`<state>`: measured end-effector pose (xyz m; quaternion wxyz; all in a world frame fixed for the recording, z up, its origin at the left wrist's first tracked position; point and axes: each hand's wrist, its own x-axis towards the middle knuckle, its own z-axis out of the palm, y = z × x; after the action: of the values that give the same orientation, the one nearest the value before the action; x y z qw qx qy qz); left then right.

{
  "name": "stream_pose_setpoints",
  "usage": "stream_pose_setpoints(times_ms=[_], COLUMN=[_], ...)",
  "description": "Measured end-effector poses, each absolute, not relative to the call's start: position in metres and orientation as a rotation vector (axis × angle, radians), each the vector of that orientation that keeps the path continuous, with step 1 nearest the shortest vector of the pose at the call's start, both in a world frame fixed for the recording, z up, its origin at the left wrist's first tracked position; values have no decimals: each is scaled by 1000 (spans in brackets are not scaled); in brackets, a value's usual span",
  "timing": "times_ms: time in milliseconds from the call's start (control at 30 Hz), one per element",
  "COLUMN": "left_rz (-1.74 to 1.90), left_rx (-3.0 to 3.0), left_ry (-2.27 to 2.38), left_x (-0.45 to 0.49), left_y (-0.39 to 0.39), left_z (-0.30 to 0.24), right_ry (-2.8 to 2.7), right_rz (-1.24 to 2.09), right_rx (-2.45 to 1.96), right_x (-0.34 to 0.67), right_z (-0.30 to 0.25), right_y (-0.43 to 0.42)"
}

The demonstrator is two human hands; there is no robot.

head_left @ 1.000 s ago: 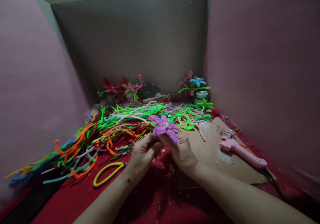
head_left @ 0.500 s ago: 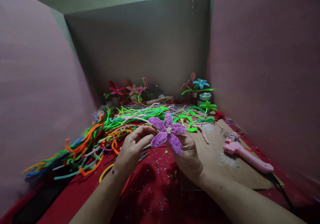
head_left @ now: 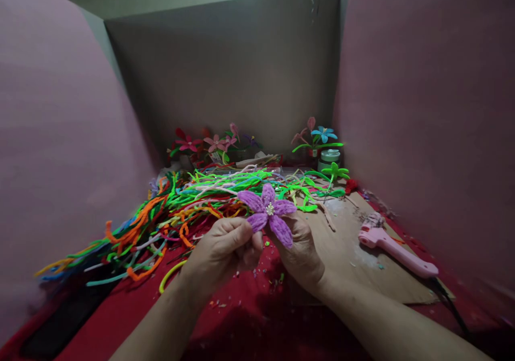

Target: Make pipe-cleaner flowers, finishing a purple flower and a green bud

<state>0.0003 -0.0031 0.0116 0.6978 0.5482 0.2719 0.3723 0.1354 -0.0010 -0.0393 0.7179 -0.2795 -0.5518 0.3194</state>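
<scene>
A purple pipe-cleaner flower (head_left: 269, 209) with several fuzzy petals and a pale beaded centre faces me in the middle of the head view. My right hand (head_left: 301, 248) is closed behind it and holds it from the right; the fingertips and any stem are hidden by the petals. On the other side, my left hand (head_left: 229, 245) pinches the lower left petal between thumb and fingers. Behind the flower lies a heap of loose pipe cleaners (head_left: 225, 184), mostly green, with orange ones at the left.
A pink hot glue gun (head_left: 402, 251) with a black cord rests on a cardboard sheet (head_left: 341, 275) at the right. Finished flowers (head_left: 215, 144) stand at the back, near a small jar (head_left: 330, 160). Scraps dot the red cloth (head_left: 229, 323). Pink panels (head_left: 422, 109) wall the sides.
My left hand has moved down and right, from beside the left petals to a pinch on the lower left petal. The flower has shifted slightly left in my right hand.
</scene>
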Motion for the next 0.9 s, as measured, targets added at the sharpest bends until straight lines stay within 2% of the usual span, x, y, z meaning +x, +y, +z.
stream_pose_setpoints(times_ms=[133,500,700,900], left_rz=[753,711,516,852], left_rx=[1119,1290,1481,1420], left_ry=[491,415,507,630], left_x=[-3,-11,-30,-29], left_y=[5,19,26,25], left_z=[2,-12,6,32], right_ry=[-1185,-1204,-1189,-1307], right_rz=[770,826,746,606], right_rx=[-583,-570,-578,-604], right_x=[134,131,134,136], right_z=[-41,-44,-43,-48], right_y=[-1,-3,4,7])
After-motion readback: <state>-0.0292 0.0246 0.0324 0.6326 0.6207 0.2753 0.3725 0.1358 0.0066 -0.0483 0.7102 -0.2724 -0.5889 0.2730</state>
